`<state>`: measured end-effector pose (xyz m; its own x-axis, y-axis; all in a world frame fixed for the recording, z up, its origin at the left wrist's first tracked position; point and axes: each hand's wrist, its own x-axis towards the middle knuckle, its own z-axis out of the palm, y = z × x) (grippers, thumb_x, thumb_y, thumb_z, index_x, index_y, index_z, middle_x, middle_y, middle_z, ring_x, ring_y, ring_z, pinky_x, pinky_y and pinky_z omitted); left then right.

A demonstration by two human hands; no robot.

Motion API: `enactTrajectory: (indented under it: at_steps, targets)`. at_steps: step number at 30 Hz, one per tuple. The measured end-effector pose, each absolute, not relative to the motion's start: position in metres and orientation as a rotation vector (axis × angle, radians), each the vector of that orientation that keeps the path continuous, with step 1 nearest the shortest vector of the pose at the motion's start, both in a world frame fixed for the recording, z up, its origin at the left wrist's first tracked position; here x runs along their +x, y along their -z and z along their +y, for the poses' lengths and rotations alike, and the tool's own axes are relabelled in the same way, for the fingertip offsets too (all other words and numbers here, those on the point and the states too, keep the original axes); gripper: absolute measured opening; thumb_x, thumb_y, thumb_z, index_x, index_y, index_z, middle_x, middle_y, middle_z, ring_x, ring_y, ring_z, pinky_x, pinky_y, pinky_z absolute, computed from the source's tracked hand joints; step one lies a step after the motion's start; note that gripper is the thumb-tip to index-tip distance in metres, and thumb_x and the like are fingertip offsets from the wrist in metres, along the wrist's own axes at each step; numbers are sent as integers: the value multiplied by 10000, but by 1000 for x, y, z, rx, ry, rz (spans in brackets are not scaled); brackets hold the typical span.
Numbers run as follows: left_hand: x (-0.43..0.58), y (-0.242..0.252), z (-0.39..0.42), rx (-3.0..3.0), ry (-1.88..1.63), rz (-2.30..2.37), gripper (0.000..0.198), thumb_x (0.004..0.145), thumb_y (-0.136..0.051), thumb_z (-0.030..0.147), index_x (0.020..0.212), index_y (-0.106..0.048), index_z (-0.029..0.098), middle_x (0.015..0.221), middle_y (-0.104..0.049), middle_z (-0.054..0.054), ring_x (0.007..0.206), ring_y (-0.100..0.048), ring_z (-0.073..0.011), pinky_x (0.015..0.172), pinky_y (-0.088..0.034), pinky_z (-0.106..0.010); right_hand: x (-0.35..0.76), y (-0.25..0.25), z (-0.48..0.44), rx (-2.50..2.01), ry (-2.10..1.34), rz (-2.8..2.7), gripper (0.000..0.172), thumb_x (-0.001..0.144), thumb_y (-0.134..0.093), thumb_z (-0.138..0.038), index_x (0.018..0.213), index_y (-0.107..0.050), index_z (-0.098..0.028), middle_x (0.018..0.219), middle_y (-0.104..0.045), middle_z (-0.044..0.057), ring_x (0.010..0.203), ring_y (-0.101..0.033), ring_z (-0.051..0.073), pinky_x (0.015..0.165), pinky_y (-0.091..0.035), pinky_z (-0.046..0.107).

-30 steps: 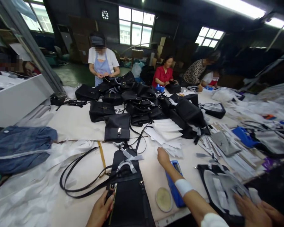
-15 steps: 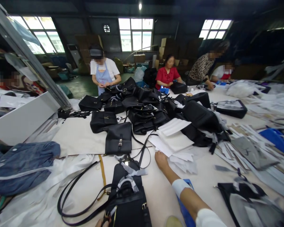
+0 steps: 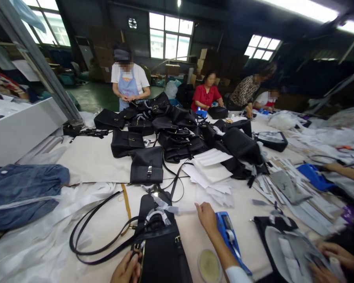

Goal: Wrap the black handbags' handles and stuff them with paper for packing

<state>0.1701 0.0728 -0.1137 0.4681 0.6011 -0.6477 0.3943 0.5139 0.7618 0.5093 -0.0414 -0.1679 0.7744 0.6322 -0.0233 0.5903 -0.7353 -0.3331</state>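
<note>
In front of me lies a black leather bag [image 3: 162,255] with brass buckles, long straps and a wrapped top handle [image 3: 157,215]. My left hand [image 3: 126,269] is closed at the bag's left edge, beside a brass zip, with a small dark part between its fingers. Over the bag's upper right, my right hand [image 3: 207,217] pinches the end of a thin, whitish translucent strip [image 3: 185,207] reaching toward the wrapped handle. A blue tape dispenser [image 3: 231,239] lies beside my right forearm. Near it stands a round tin [image 3: 209,265] with a yellowish top.
A heap of black bags [image 3: 177,133] covers the far middle. White sheets [image 3: 212,173] lie right of centre, denim cloth [image 3: 26,192] at left. Co-workers stand across the table. Another person's hands [image 3: 332,255] work at the right on a grey-and-black bag [image 3: 271,243].
My right hand has moved from the white sheets back toward the bag, with a thin strip now at its fingertips. My left hand shows more fully. Another person's hands have appeared at the right.
</note>
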Motion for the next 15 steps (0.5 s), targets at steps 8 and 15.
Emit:
enactTrajectory:
  at_steps: [8, 15]
  targets:
    - [145, 104, 85, 1201, -291, 1002, 468, 710, -582, 589, 966, -656, 204, 830, -693, -34, 806, -637, -217, 698, -511, -298, 499, 128, -14, -1988, -252, -370, 371, 751, -514, -349, 1043, -543, -121, 897, -622, 102, 852, -590, 235, 777, -483, 385]
    - [127, 72, 83, 1597, -457, 886, 393, 816, -516, 468, 1095, -648, 225, 1372, -461, -70, 1283, -391, -239, 1094, -278, -381, 388, 92, 24, -1706, -563, -636, 318, 813, -502, -439, 993, -565, -184, 869, -656, 39, 787, -602, 176, 711, -476, 294]
